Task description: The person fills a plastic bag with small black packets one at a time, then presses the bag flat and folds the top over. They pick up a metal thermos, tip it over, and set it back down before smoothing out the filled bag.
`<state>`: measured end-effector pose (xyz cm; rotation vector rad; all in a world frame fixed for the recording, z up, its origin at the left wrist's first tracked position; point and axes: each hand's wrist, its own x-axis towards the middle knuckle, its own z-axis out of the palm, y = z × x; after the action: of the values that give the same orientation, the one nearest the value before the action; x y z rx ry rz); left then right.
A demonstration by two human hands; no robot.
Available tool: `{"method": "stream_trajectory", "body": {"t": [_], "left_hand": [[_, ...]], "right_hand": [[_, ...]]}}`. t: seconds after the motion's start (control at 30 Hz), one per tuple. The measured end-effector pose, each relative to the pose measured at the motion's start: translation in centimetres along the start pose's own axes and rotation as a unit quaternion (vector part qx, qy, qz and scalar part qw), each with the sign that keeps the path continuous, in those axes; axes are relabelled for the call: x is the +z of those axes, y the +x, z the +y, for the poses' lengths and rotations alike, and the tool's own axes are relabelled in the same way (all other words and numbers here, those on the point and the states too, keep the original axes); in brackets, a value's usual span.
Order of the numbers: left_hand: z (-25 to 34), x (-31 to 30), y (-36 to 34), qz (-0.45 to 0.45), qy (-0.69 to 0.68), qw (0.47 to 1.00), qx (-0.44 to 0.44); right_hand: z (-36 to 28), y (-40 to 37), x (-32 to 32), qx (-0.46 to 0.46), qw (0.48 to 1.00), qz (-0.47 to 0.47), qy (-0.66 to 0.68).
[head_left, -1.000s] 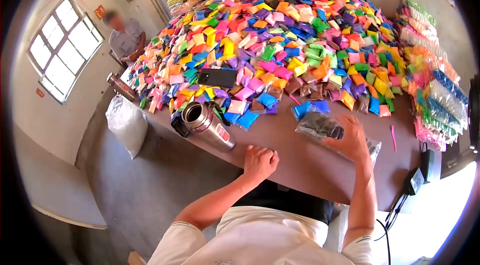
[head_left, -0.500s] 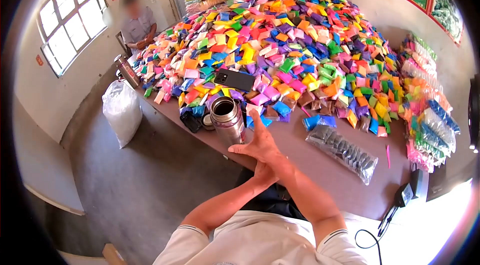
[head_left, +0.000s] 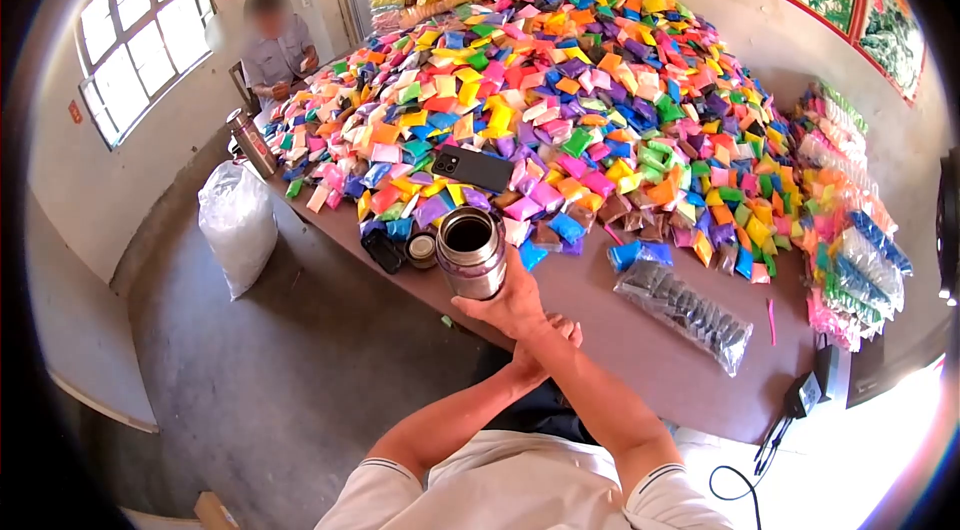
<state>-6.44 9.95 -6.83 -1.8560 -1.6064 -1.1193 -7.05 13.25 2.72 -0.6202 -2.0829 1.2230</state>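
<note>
My right hand (head_left: 508, 302) is closed round a steel thermos (head_left: 472, 282), thumb across the near side and fingers round its right side. The thermos stands upright with its mouth uncovered and dark inside. Under my right forearm, my left hand (head_left: 550, 342) is partly hidden, and a few bent fingers show past the wrist. What it holds, if anything, is hidden. Left of the thermos lies its likely lid, a round steel cap (head_left: 421, 250), beside a black object (head_left: 383, 250). Behind the thermos, a black phone (head_left: 473, 169) rests on small colourful packets (head_left: 560, 145).
Packets are heaped over the brown table (head_left: 600, 350). At right lie a clear pack of dark packets (head_left: 685, 310), a pink stick (head_left: 771, 322), stacked packs (head_left: 850, 220) and a black adapter (head_left: 803, 395). A white bag (head_left: 238, 230) stands on the floor. A seated person (head_left: 275, 55) sits far left, near another thermos (head_left: 252, 143).
My right hand, spread beside the thermos earlier, has closed round it. The thermos has shifted slightly right. Across the table, the seated person's hands have moved apart, one raised.
</note>
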Motion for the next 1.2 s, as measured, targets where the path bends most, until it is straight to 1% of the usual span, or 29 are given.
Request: {"method": "stream_trajectory", "body": {"t": [0.07,0.1,0.13,0.17,0.2,0.23,0.33,0.37,0.4,0.47,0.5,0.53,0.6,0.63,0.67,0.73,0.77,0.8,0.87,0.9,0.97,1.07,1.2], "left_hand": [[0.3,0.0,-0.2,-0.012,-0.012,0.999,-0.04],[-0.1,1.1,-1.4,-0.012,-0.012,0.999,-0.04],[-0.8,3.1,-3.5,-0.035,-0.042,0.995,-0.081],[-1.3,4.2,-4.6,-0.057,-0.072,0.988,-0.121],[-1.2,4.3,-4.6,-0.064,-0.086,0.984,-0.142],[-1.2,4.4,-4.5,-0.068,-0.092,0.982,-0.148],[0.0,2.8,-2.5,-0.068,-0.121,0.978,-0.158],[0.4,1.9,-1.5,-0.065,-0.142,0.974,-0.165],[1.0,1.2,-0.2,-0.059,-0.174,0.968,-0.171],[2.3,-0.8,3.1,-0.041,-0.284,0.939,-0.191],[3.2,-2.2,4.7,-0.034,-0.355,0.912,-0.203],[4.1,-4.0,6.5,-0.023,-0.445,0.869,-0.216],[6.0,-7.0,10.2,-0.006,-0.61,0.756,-0.235],[6.9,-8.5,11.9,-0.002,-0.679,0.695,-0.237],[7.8,-9.9,13.2,0.002,-0.742,0.627,-0.238],[9.6,-12.8,15.7,0.01,-0.835,0.502,-0.226],[10.4,-14.1,16.7,0.014,-0.868,0.446,-0.218],[11.2,-15.1,17.7,0.016,-0.893,0.397,-0.21],[12.5,-16.7,18.9,0.015,-0.926,0.321,-0.199],[13.2,-17.3,19.5,0.016,-0.936,0.293,-0.195],[14.1,-18.2,20.1,0.017,-0.947,0.254,-0.195],[15.2,-19.1,20.8,0.014,-0.955,0.225,-0.195],[16.6,-19.7,21.1,0.012,-0.96,0.2,-0.197]], "right_hand": [[-1.6,-0.7,-1.4,-0.03,0.999,0.022,-0.022],[-3.2,-1.2,-2.5,-0.073,0.996,0.041,-0.024],[-4.3,-1.5,-3.6,-0.073,0.996,0.041,-0.023],[-5.1,-1.7,-4.7,-0.135,0.989,0.044,-0.03],[-5.7,-2.0,-5.4,-0.194,0.979,0.047,-0.038],[-6.0,-2.5,-5.6,-0.224,0.971,0.075,-0.049],[-7.6,-4.5,-8.8,-0.203,0.978,0.035,0.04],[-7.1,-4.6,-8.9,-0.145,0.986,0.022,0.076],[-7.3,-5.7,-10.4,-0.156,0.985,-0.007,0.079],[-7.5,-5.6,-11.3,-0.121,0.986,-0.026,0.115],[-9.7,-5.4,-12.5,-0.264,0.964,0.03,0.026],[-11.6,-5.3,-13.6,-0.397,0.912,0.086,-0.065],[-11.0,-5.2,-14.0,-0.439,0.892,0.103,-0.014],[-12.9,-6.3,-14.8,-0.408,0.908,0.094,-0.012],[-11.0,-5.3,-13.8,-0.475,0.868,0.147,-0.003],[-11.7,-5.6,-13.2,-0.495,0.844,0.205,0.032],[-12.9,-6.7,-15.3,-0.449,0.884,0.128,0.0],[-13.5,-7.0,-15.8,-0.448,0.884,0.135,-0.006],[-14.3,-7.3,-16.4,-0.462,0.875,0.138,-0.032],[-14.5,-7.4,-16.6,-0.471,0.869,0.145,-0.043],[-14.9,-7.9,-17.0,-0.467,0.869,0.157,-0.052],[-15.5,-8.5,-17.5,-0.458,0.871,0.169,-0.057],[-15.4,-8.8,-18.2,-0.447,0.874,0.176,-0.071]]}}
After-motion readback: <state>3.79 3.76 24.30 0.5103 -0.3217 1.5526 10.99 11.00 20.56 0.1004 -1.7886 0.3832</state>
